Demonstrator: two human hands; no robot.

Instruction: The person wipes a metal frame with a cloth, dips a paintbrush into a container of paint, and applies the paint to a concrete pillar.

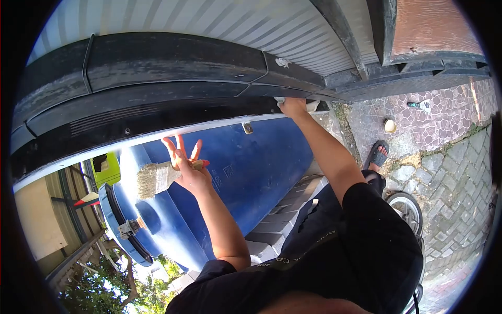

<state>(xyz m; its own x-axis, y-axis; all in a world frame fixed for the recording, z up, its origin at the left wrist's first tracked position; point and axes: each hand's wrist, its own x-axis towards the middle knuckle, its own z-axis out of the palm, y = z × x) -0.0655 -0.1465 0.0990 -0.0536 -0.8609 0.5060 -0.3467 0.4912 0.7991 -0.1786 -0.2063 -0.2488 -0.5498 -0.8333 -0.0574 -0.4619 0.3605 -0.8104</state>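
Observation:
My left hand (192, 175) holds a wide paintbrush (161, 179) by its handle, with three fingers stretched out. Pale, worn bristles point away from the hand, across a large blue plastic drum (251, 162). Those outstretched fingertips are close to the pale lower edge of a long black panel (172, 116). Farther along this edge my right hand (294, 107) is closed, and a whitish crumpled piece (312, 106) shows beside its fingers. The drum's ribbed blue lid (117, 222) with a metal clamp lies toward the lower left.
Black beams (172, 57) run under corrugated sheeting (219, 18). Grey blocks (285, 214) stand along the drum. On the paving are a small pale tub (390, 125), another brush-like tool (420, 105), my sandalled foot (377, 155) and a wheel (408, 209).

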